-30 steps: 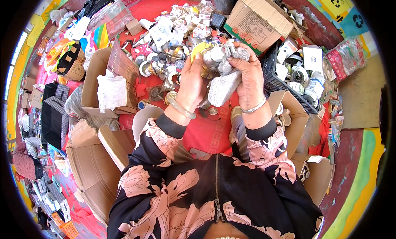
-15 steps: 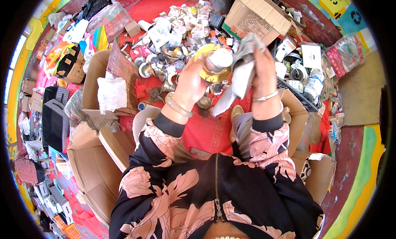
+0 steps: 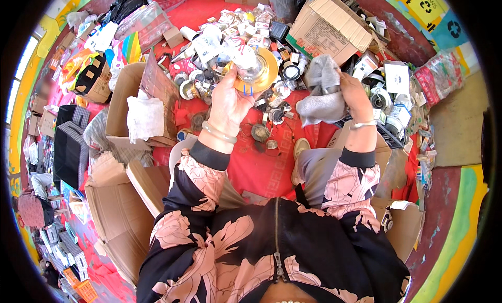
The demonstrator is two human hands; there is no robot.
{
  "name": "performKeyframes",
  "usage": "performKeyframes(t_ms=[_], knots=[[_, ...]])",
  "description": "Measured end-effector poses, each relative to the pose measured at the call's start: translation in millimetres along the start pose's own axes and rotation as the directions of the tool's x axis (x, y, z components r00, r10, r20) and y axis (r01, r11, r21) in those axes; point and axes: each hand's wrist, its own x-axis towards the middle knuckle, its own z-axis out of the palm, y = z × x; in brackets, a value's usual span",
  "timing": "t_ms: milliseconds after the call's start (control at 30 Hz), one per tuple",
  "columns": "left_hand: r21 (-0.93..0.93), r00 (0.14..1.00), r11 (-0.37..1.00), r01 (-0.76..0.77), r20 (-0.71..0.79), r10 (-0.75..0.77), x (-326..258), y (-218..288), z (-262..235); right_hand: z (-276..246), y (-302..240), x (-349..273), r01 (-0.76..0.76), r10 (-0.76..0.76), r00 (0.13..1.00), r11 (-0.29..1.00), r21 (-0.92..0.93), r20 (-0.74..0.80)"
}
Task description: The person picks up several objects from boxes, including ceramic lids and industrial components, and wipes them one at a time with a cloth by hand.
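Note:
My left hand (image 3: 228, 101) holds up a round lamp fitting (image 3: 252, 69) with a gold rim and a clear glass middle. My right hand (image 3: 353, 96) grips a crumpled grey cloth (image 3: 322, 91), held apart from the fitting on its right side. Both hands are raised above a red mat (image 3: 261, 164) strewn with several more fittings and small white boxes (image 3: 235, 28). I wear a pale bangle on the left wrist and a thin bracelet on the right.
An open cardboard box (image 3: 334, 28) lies at the back right, another box with white wrapping (image 3: 141, 115) at the left. Flattened cartons (image 3: 117, 209) lie at lower left. A dark crate of fittings (image 3: 389, 107) sits at the right.
Both hands were together with the cloth against the fitting. Now they have separated: the left lifted the fitting up and left, the right drew the cloth away to the right.

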Motion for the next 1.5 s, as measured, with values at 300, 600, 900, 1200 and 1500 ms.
performKeyframes(t_ms=[300, 600, 900, 1200, 1500], knots=[[-0.068, 0.994, 0.998, 0.007, 0.106, 0.0, -8.0, 1.8, 9.2, -3.1, -7.1, 0.1, -0.012, 0.009, 1.0, 0.985, -0.171, -0.021], [-0.102, 0.982, 0.994, 0.037, 0.188, -0.018, -7.7, 2.5, 1.8, -0.6, 7.8, 3.0, 0.071, -0.158, 0.975, 0.89, -0.45, -0.158], [0.1, 0.981, 0.994, -0.04, 0.194, 0.02, -11.6, -12.5, 12.2, 41.7, -6.9, -8.5, 0.096, -0.037, 0.972, 0.964, 0.248, -0.232], [0.166, 0.974, 0.986, -0.03, 0.225, -0.008, -17.0, -14.9, 15.5, 54.0, -35.3, -36.3, -0.08, -0.043, 0.916, 0.955, 0.285, 0.4], [0.309, 0.946, 0.951, -0.023, 0.314, -0.079, -17.0, -10.5, 15.4, 66.8, -14.6, -30.7, 0.225, -0.248, 0.95, 0.965, 0.131, 0.192]])
